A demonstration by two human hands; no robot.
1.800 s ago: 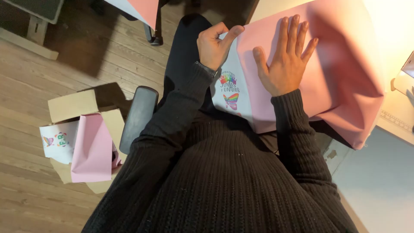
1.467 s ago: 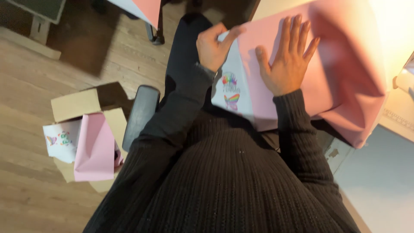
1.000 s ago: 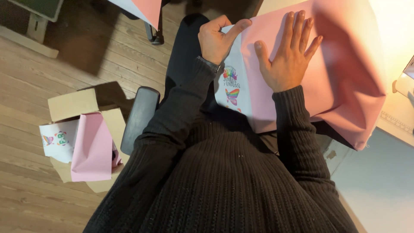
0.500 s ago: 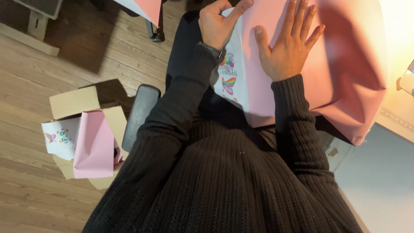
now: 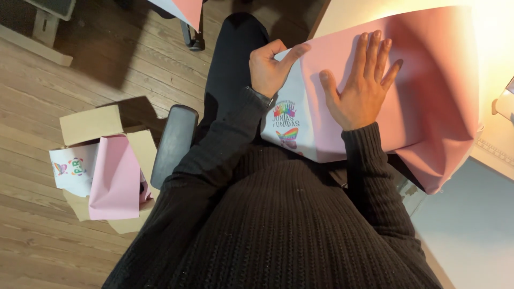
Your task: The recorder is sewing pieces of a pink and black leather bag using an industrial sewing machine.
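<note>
A large pink paper sheet (image 5: 428, 80) lies folded over on the table edge in front of me, its white underside with a rainbow print (image 5: 286, 120) showing at the left. My left hand (image 5: 270, 67) pinches the folded left edge of the sheet between thumb and fingers. My right hand (image 5: 364, 85) lies flat on the pink surface with its fingers spread. Both arms wear black knitted sleeves.
On the wooden floor to the left stands an open cardboard box (image 5: 101, 166) holding more pink and white printed sheets (image 5: 115, 179). A black chair armrest (image 5: 174, 142) sits beside my left arm. A pale table (image 5: 353, 13) extends at the top right.
My left hand has slid along the folded edge, up and then back down, while my right hand stayed flat on the sheet. The view shifted slightly.
</note>
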